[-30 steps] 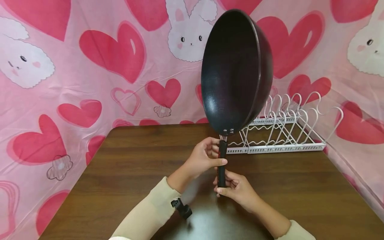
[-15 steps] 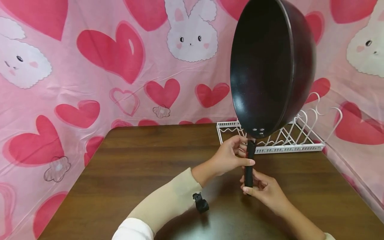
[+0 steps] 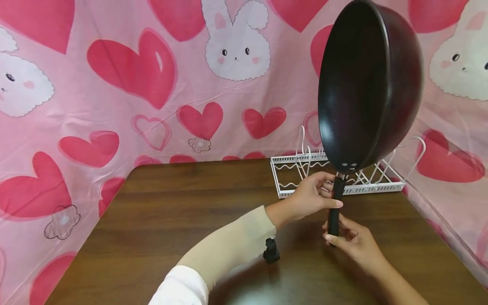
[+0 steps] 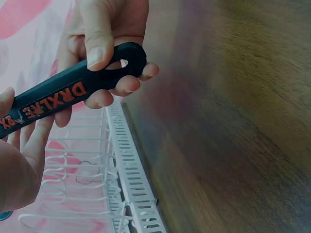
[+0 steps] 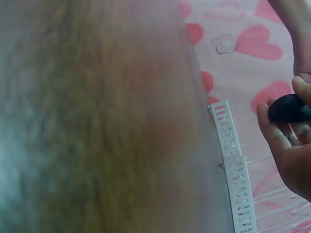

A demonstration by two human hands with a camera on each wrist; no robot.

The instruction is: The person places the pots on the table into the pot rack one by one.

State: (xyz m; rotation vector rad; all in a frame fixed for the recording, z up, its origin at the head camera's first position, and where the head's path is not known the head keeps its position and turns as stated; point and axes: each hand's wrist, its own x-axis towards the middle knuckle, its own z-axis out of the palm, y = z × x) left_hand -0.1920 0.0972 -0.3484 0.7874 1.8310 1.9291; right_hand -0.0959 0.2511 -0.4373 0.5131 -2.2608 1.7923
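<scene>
A dark, deep wok is held up off the table, its handle pointing down and its hollow side turned to the left. My left hand grips the upper part of the black handle, just under the riveted joint. Lower down, my right hand pinches the handle's end between thumb and fingers. In the left wrist view, orange lettering and a hanging hole show on the handle, with the right hand around its end. The right wrist view catches the handle's rounded tip in the fingers.
Behind the wok a white wire dish rack stands at the back right of the brown wooden table; the wok hides part of it. Pink cloth with hearts and rabbits hangs behind and at the sides. A black wrist device hangs from the left sleeve.
Both hands have carried the wok to the right, keeping their hold on its handle. The wok now stands in front of the rack's right part, and the rack's left end has come into view.
</scene>
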